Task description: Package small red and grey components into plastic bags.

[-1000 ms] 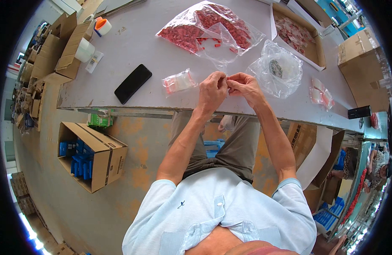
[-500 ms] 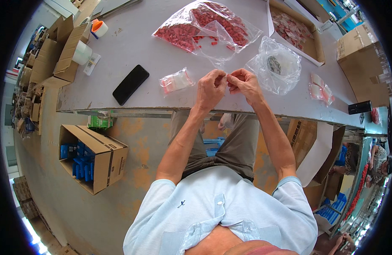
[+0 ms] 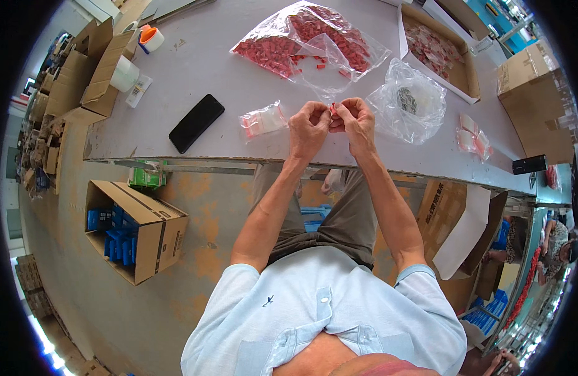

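Above the near part of the table, my left hand and my right hand meet with their fingertips pinched together. A small red piece shows at the fingertips of my right hand. My left thumb and index finger close right beside it, and what they grip is too small to make out. Beyond the hands lies a clear plastic bag of small red pieces. An open clear bag with a clump of small grey metal parts sits right of my right hand. Left of my left hand is a small clear packet.
A black phone lies on the table at left. Small bags fill a shallow carton at the far right. More packets and a black object lie near the right edge. A box of blue packs stands on the floor.
My right hand has shifted slightly left and turned against my left hand. A red piece now shows between the fingertips. The other things on the table remain in place.
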{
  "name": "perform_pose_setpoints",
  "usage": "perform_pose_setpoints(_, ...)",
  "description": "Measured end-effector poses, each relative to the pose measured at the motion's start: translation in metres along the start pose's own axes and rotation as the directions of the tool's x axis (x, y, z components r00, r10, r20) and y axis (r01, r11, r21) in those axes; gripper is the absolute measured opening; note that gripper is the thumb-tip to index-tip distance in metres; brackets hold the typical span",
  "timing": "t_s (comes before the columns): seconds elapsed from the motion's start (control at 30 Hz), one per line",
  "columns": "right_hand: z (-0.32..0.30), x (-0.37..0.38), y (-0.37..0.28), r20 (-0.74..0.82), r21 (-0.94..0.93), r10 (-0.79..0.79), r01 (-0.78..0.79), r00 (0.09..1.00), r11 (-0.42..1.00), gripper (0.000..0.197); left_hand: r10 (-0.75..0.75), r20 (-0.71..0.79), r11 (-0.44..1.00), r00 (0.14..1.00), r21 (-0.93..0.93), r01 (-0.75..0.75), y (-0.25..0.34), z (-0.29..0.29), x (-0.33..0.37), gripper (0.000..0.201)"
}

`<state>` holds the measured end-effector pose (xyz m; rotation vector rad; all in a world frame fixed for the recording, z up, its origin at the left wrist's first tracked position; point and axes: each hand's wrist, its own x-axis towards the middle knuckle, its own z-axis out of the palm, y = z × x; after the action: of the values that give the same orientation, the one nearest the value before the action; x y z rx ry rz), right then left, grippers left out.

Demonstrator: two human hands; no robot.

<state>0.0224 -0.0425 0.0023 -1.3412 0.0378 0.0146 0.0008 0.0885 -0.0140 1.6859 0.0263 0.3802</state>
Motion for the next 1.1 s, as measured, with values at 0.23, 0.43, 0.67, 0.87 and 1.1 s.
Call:
perform_pose_setpoints(0.23,0.009,-0.007,-0.003,-0.044,-0.338,-0.185,0.159,0.982,0.928,0.016,0.009,0.005,1.000,1.000,-0.005,-0.009,0.004,0.001,0.000,0.006)
perform_pose_setpoints(0.43,0.015,0.003,0.006,-0.089,-0.266,-0.247,0.216,0.965,0.940,0.015,-0.064,-0.033,0.989,0.997,-0.136,0.059,-0.006,0.001,0.002,0.006)
perform_pose_setpoints(0.67,-0.011,-0.011,0.004,-0.028,-0.059,-0.136,0.134,0.990,0.989,0.015,-0.134,-0.018,0.980,0.991,-0.152,0.130,0.003,-0.003,0.002,0.007)
perform_pose_setpoints(0.87,-0.012,-0.014,-0.011,0.143,-0.117,-0.088,0.105,0.986,0.987,0.022,-0.102,0.046,0.979,0.994,-0.173,0.108,0.000,-0.003,-0.001,0.005)
perform_pose_setpoints(1.1,-0.025,0.003,-0.010,0.266,-0.065,0.165,-0.153,0.950,0.986,0.026,-0.035,0.108,0.976,0.993,-0.208,0.057,-0.007,-0.002,-0.001,0.007)
